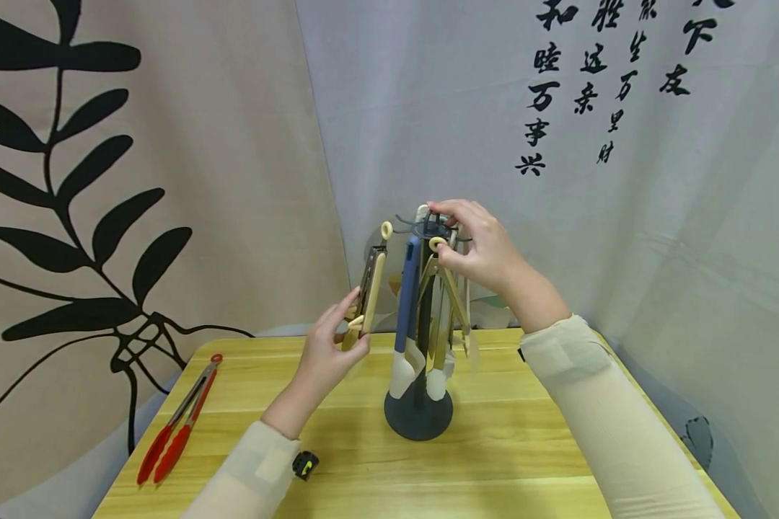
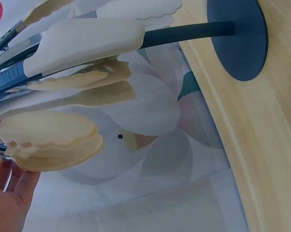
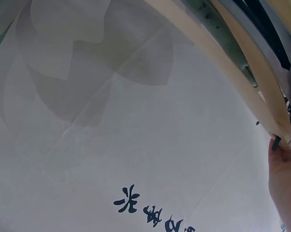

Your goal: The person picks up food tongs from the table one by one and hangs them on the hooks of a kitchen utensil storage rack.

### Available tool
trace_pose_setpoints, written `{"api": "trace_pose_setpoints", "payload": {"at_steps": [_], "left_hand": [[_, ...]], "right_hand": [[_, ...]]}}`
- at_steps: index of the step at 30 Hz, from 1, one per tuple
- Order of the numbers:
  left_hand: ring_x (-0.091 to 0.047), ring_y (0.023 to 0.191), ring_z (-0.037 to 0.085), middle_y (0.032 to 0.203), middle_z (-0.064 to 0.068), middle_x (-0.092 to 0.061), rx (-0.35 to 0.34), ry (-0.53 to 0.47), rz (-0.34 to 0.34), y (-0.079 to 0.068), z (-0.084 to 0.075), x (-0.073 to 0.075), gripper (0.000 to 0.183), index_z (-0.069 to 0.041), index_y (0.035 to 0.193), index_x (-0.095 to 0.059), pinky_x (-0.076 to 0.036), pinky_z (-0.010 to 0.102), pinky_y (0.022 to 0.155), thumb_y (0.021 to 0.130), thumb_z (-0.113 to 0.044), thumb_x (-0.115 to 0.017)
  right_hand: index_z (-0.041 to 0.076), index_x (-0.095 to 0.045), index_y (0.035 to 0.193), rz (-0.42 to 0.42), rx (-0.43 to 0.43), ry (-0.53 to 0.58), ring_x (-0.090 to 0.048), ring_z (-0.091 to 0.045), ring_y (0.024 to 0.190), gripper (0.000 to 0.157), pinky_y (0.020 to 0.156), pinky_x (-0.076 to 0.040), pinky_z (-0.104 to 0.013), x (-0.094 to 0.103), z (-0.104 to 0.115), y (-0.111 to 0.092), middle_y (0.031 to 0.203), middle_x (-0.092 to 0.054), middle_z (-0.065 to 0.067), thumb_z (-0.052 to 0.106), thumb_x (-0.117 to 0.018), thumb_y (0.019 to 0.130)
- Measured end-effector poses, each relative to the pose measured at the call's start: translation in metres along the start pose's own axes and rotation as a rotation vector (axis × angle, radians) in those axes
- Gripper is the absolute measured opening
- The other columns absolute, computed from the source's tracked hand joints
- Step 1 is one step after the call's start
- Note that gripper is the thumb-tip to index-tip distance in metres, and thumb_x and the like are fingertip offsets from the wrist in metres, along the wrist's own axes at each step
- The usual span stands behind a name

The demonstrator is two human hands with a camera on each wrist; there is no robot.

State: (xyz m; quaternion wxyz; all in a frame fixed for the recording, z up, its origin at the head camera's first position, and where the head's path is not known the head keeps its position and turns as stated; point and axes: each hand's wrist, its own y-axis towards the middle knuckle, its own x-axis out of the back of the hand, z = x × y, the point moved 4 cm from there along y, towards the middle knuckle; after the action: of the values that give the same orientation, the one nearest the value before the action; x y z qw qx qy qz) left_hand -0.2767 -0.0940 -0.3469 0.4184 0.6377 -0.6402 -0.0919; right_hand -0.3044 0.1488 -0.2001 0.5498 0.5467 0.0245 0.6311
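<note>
In the head view my left hand (image 1: 329, 333) grips a pair of beige tongs (image 1: 374, 285), its yellow pull ring close to a hook at the left of a dark utensil rack (image 1: 419, 417). The left wrist view shows these tongs' scalloped heads (image 2: 49, 129) hanging beside the fingers of my left hand (image 2: 12, 200). At the rack's top, my right hand (image 1: 483, 238) holds on with curled fingers, its thumb by the yellow ring (image 1: 436, 243) of other tongs. In the right wrist view my right hand (image 3: 285, 179) is partly cut off, near a beige utensil end over a hook.
A blue-handled utensil (image 1: 407, 288) with a pale head and several other tools hang round the rack. Red-tipped tongs (image 1: 174, 436) lie at the left of the wooden table (image 1: 513, 425). A printed curtain (image 1: 415, 94) stands behind the table.
</note>
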Motion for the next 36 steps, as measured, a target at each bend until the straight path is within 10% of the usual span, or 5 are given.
{"api": "trace_pose_setpoints", "payload": {"at_steps": [36], "left_hand": [[-0.059, 0.102, 0.020, 0.121, 0.006, -0.058, -0.005, -0.032, 0.053, 0.0027, -0.0066, -0.0095, 0.078, -0.031, 0.145, -0.038, -0.056, 0.029, 0.075, 0.079, -0.002, -0.069]], "right_hand": [[0.012, -0.055, 0.130, -0.042, 0.065, 0.137, -0.047, -0.022, 0.103, 0.057, 0.092, -0.038, -0.045, -0.0031, -0.0086, 0.0037, 0.111, -0.057, -0.008, 0.008, -0.048, 0.073]]}}
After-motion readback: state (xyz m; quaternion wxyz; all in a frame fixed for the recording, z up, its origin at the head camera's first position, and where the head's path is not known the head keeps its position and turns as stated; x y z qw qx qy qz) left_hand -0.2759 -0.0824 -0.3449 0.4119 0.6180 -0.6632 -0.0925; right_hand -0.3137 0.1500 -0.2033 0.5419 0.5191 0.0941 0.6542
